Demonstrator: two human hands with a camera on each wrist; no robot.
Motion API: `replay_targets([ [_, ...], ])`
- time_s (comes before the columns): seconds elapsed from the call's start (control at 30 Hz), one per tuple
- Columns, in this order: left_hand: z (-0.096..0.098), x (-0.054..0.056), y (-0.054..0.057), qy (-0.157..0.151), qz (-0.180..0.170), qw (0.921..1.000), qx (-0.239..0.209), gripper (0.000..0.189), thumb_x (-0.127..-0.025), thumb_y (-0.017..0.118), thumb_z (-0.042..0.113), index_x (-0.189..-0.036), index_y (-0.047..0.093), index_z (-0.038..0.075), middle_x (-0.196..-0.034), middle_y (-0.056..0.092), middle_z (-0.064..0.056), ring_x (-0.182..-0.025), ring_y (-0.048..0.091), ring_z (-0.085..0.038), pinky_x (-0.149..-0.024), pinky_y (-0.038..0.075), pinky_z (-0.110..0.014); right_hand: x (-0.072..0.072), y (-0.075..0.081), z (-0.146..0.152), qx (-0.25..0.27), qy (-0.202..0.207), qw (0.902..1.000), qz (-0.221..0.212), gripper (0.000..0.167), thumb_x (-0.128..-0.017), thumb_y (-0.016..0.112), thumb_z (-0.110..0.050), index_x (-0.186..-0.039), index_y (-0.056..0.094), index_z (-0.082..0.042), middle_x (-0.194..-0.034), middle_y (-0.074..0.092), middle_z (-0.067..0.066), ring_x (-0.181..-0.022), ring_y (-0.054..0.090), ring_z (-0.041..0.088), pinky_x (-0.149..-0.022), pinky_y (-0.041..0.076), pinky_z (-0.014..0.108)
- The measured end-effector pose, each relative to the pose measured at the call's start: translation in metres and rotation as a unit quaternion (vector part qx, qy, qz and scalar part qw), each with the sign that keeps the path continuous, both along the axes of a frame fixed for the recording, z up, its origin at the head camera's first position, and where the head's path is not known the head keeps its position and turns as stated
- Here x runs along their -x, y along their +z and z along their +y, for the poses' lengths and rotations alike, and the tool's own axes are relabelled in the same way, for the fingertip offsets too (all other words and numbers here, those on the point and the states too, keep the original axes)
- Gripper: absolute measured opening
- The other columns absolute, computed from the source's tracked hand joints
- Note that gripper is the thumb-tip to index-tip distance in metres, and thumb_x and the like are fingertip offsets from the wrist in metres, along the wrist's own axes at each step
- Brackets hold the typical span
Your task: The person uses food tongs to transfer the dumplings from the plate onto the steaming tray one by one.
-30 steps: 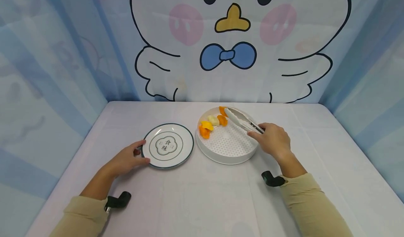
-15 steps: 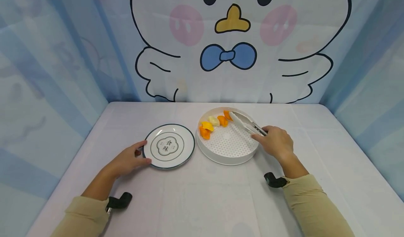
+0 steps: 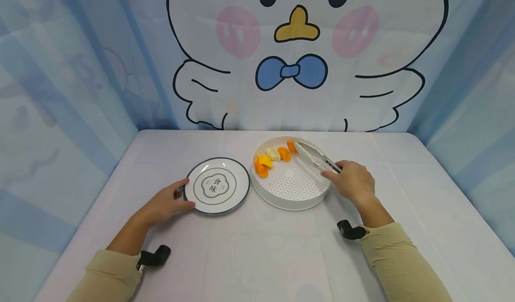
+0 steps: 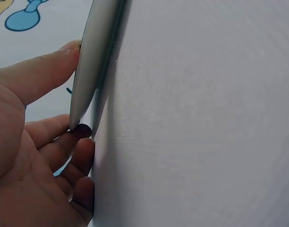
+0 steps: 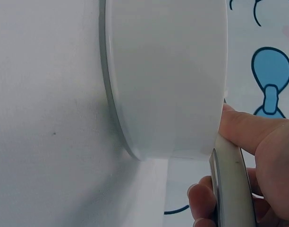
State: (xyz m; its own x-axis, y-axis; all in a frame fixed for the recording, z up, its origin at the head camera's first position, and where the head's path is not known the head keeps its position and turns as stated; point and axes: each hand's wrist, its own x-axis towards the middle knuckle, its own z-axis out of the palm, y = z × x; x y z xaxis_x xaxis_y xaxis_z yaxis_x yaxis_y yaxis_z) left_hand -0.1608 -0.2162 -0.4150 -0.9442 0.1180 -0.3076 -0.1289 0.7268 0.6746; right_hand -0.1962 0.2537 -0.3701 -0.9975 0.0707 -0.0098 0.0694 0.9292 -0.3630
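My left hand (image 3: 162, 203) holds the near left rim of a round white plate (image 3: 201, 195) with a dark rim line and printed characters. In the left wrist view the thumb presses one side of the plate (image 4: 95, 52), while the fingers bend at its edge. My right hand (image 3: 352, 181) grips metal tongs (image 3: 327, 162) with whitish heads, reaching over a round white steamer basket (image 3: 289, 204) with a perforated floor. At the tongs' tips is an orange piece (image 3: 291, 147) by the basket's far wall. The right wrist view shows the tongs' handle (image 5: 234, 184) between thumb and fingers.
Along the basket's left and far side lie another orange piece (image 3: 284, 154), a pale yellow piece (image 3: 272, 154), a yellow piece (image 3: 264, 160) and a lower orange piece (image 3: 261, 169). Plate and basket stand side by side on a white-covered table (image 3: 257, 257). A printed curtain (image 3: 297, 105) rises behind.
The tongs and the orange piece at their tips have shifted a little to the right inside the basket. The plate and left hand have slid slightly right, closer to the basket.
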Motion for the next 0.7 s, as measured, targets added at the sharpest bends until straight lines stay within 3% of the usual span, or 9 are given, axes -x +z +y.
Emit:
replay_targets([
  [0.4,0.0,0.001,0.0,-0.002,0.002,1.0,0.004,0.089,-0.09,0.074,0.037,-0.156,0.027,0.001,-0.139,0.046,-0.034,-0.126,0.044,-0.046,-0.104,0.035,-0.062,-0.002,0.0,0.0,0.012,-0.005,0.9999,-0.001,0.07,-0.092,0.066,-0.05,-0.136,0.056,0.004,-0.12,0.063,0.025,-0.089,0.056,0.035,-0.066,0.043,0.039],
  [0.7,0.0,-0.001,0.001,-0.007,0.005,1.0,0.003,0.088,-0.09,0.073,0.036,-0.156,0.027,0.0,-0.141,0.044,-0.036,-0.129,0.043,-0.047,-0.105,0.035,-0.062,-0.01,0.01,0.004,0.035,-0.001,0.9992,0.017,0.076,-0.09,0.067,-0.053,-0.137,0.055,0.005,-0.122,0.062,0.027,-0.095,0.057,0.039,-0.071,0.045,0.045],
])
